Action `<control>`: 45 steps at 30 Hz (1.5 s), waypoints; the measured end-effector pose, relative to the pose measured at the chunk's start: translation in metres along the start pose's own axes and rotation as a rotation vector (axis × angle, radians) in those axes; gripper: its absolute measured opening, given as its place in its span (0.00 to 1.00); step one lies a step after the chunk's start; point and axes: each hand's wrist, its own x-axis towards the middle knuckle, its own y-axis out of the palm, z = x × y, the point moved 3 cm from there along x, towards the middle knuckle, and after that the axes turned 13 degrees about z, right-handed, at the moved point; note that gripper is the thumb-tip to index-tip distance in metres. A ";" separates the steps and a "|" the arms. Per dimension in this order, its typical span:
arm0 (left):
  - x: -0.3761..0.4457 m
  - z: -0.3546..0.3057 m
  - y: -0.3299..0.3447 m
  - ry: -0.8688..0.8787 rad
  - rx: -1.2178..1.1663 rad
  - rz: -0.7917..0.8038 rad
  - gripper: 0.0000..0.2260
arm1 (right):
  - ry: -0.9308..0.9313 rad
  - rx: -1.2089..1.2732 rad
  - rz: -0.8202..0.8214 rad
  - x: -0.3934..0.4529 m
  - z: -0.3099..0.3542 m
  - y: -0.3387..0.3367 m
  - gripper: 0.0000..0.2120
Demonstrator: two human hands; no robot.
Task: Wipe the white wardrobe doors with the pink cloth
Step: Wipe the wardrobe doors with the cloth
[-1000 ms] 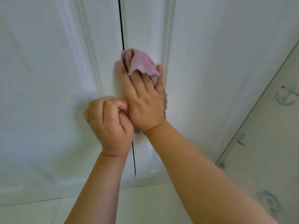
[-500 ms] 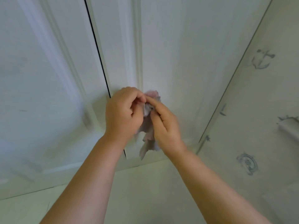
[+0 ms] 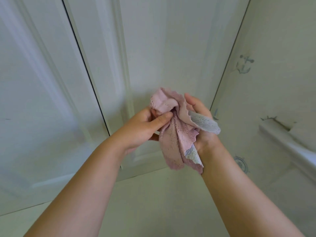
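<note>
Both hands held the pink cloth [image 3: 172, 134] in the air in front of the white wardrobe doors [image 3: 153, 48], clear of their surface. The left hand [image 3: 145, 127] pinched a gathered fold of the cloth between its thumb and curled fingers, near the cloth's upper part. The right hand [image 3: 201, 124] lay under and behind the cloth with its palm turned up and its fingers only loosely bent; the cloth draped across that palm, and whether the fingers closed on it could not be told. The cloth was bunched at the top and hung down in loose folds past the right wrist, showing a pale bluish-white underside at two corners. A dark vertical gap [image 3: 85, 65] between the two door panels ran to the left of the hands. To the right stood a wall [image 3: 273, 82] with faint anchor [image 3: 244, 65] drawings.
</note>
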 end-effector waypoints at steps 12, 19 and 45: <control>0.004 0.039 -0.004 -0.165 0.252 -0.221 0.07 | 0.422 -0.933 -0.092 -0.012 -0.008 -0.057 0.19; 0.008 0.047 -0.002 -0.114 0.075 -0.230 0.05 | 0.372 -1.063 -0.125 -0.012 -0.015 -0.062 0.01; -0.004 0.054 -0.020 -0.174 -0.094 -0.065 0.11 | 0.397 -0.667 -0.137 -0.012 -0.014 -0.094 0.14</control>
